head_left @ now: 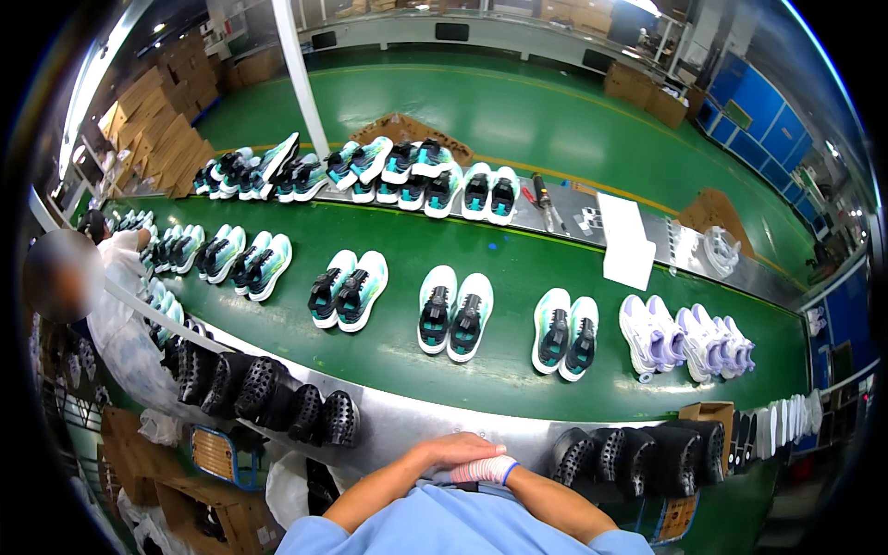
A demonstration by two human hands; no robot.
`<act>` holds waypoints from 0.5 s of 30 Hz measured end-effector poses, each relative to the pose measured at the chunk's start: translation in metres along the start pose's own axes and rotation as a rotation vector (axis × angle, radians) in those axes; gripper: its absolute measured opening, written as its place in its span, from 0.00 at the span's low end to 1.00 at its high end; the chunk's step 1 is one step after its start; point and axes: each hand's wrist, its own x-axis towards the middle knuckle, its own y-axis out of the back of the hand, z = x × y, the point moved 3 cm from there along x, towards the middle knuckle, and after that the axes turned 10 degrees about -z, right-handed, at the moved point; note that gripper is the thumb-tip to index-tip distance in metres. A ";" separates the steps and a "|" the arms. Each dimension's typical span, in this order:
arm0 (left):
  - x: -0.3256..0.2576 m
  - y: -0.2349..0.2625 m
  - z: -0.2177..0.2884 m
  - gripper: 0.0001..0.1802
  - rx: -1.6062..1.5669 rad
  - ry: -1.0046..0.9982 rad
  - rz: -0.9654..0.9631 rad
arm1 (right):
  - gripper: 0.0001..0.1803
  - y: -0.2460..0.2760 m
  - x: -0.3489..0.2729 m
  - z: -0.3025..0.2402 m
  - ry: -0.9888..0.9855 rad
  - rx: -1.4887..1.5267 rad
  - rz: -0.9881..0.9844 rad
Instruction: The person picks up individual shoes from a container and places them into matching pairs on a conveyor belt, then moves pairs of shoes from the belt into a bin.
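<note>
At metal edge (398, 433) | bare left hand (461, 449), atop | right hand (485, 471), striped-knit gloved

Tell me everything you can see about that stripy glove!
The glove looks like knitted cloth, white with thin reddish-pink stripes and a blue edge at the wrist. It is worn on the right hand, in front of the blue shirt. The bare left hand lies across it and covers part of it, so its fingers are hard to make out.
</note>
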 end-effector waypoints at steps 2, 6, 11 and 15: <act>-0.003 -0.004 -0.001 0.38 0.156 0.027 0.181 | 0.15 -0.003 0.002 0.005 0.029 -0.019 0.143; -0.014 -0.016 0.014 0.30 0.369 -0.069 0.382 | 0.16 -0.052 0.043 0.116 0.106 0.084 0.484; -0.037 -0.025 -0.031 0.31 0.361 -0.104 0.784 | 0.23 -0.014 0.016 0.094 -0.231 0.323 0.528; -0.037 -0.030 -0.070 0.53 0.622 0.402 0.822 | 0.34 -0.016 -0.052 0.032 -0.713 -0.106 0.609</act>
